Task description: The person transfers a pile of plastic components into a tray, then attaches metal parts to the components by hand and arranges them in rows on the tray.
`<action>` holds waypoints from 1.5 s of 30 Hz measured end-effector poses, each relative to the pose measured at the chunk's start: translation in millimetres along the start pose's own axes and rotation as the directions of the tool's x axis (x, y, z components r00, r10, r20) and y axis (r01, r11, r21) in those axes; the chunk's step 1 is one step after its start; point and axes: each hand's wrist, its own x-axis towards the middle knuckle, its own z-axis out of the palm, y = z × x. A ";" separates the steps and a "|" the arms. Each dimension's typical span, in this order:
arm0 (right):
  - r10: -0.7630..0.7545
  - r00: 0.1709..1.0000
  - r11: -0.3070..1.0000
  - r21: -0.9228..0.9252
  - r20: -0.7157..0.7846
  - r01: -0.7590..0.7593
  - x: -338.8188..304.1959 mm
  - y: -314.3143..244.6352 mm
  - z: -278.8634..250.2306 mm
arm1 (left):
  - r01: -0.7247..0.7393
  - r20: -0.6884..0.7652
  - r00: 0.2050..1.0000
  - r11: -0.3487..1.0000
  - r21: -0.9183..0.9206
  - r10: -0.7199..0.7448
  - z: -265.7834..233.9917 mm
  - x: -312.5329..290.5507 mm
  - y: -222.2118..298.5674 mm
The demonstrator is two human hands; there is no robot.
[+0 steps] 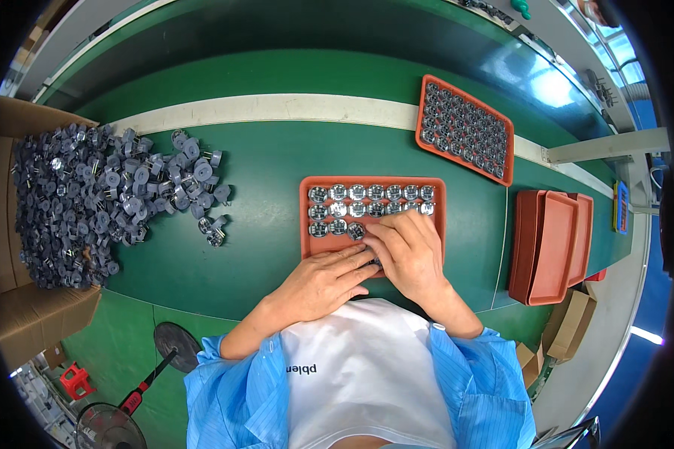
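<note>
An orange-red tray (305,243) lies in front of me, with rows of small round metal-faced components (357,192) in its far part. My right hand (410,253) reaches over the tray's right side, its thumb and fingers pinched at a round component (356,231) in the third row. My left hand (311,286) rests across the near edge of the tray, fingers bent towards the right hand. Under its fingertips another dark round part (375,261) shows only partly, mostly covered by both hands.
Grey components (138,179) spill from a cardboard box (49,314) on the left. A second filled tray (464,129) lies at the far right, with stacked orange-red trays (554,243) nearer. The green table (262,172) has a pale strip (292,106) beyond it.
</note>
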 end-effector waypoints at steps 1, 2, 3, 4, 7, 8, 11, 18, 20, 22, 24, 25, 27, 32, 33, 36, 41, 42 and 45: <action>0.040 0.999 0.997 -0.066 0.011 -0.039 1.2 -1.9 0.1 | 0.006 0.007 1.000 1.000 0.017 -0.006 -0.8 0.1 -0.2; 0.079 0.997 0.988 -0.132 0.019 -0.076 1.9 -3.2 0.7 | 0.004 0.007 1.000 1.000 0.016 -0.004 -0.6 0.4 0.0; 0.080 0.997 0.988 -0.132 0.019 -0.077 2.4 -2.1 3.1 | 0.011 -0.002 1.000 1.000 0.024 -0.011 0.0 0.8 0.8; 0.072 0.997 0.988 -0.141 0.041 -0.065 2.7 1.4 5.3 | 0.012 -0.009 1.000 1.000 0.029 -0.011 0.5 2.6 1.1; 0.052 0.997 0.988 -0.147 0.060 -0.042 6.2 7.0 8.5 | -0.016 -0.033 0.999 0.994 0.106 0.020 -4.2 5.0 4.4; 0.038 0.998 0.990 -0.141 0.058 -0.029 7.6 8.4 9.5 | -0.014 -0.034 0.999 0.994 0.108 0.018 -5.7 4.7 4.9; 0.029 0.997 0.984 -0.177 0.076 -0.015 8.8 13.1 9.3 | -0.005 -0.098 0.995 0.990 0.139 0.019 -8.2 2.3 3.8; 0.080 0.996 0.987 -0.136 -0.026 -0.082 5.7 20.0 -9.7 | 0.024 -0.102 0.995 0.985 0.168 -0.007 -4.0 2.9 0.2; 0.164 0.986 0.983 -0.089 0.022 -0.161 -7.8 25.4 -30.8 | 0.025 -0.104 0.995 0.985 0.172 -0.007 -4.4 4.1 0.8; 0.213 0.973 0.974 -0.099 0.087 -0.204 -17.8 22.5 -44.0 | -0.004 -0.083 0.996 0.986 0.168 0.018 -3.0 9.6 0.3; 0.289 0.943 0.957 -0.046 0.168 -0.285 -23.9 19.5 -48.5 | -0.020 -0.050 0.998 0.986 0.168 0.029 -0.3 16.2 1.6; 0.293 0.939 0.954 0.015 0.182 -0.300 -25.5 19.3 -46.8 | -0.028 -0.020 0.999 0.984 0.173 0.032 1.4 19.0 2.4; 0.278 0.935 0.956 0.029 0.220 -0.291 -33.1 20.6 -43.5 | -0.017 0.015 1.000 0.986 0.164 0.015 6.8 20.7 2.9; 0.230 0.953 0.958 0.128 0.198 -0.258 -42.9 29.7 -34.3 | 0.023 0.105 0.994 0.982 0.186 -0.043 9.6 24.3 6.5; 0.181 0.972 0.983 0.006 0.149 -0.184 -40.9 31.6 -32.2 | 0.034 0.096 0.994 0.982 0.186 -0.052 11.1 23.0 5.9; 0.102 0.992 0.992 -0.088 0.077 -0.095 -45.6 36.0 -21.6 | 0.026 0.100 0.994 0.983 0.183 -0.045 11.0 25.1 6.6; 0.076 0.994 0.997 0.020 0.083 -0.078 -40.4 33.3 -13.3 | -0.003 0.067 0.998 0.984 0.178 -0.009 5.2 20.7 6.7; 0.077 0.992 0.997 0.025 0.097 -0.079 -37.8 33.2 -12.3 | 0.004 0.051 0.999 0.986 0.168 -0.013 2.9 19.4 6.9; 0.074 0.989 0.997 0.027 0.126 -0.078 -31.3 30.9 -8.6 | 0.024 0.028 0.999 0.991 0.133 -0.028 4.3 16.2 5.2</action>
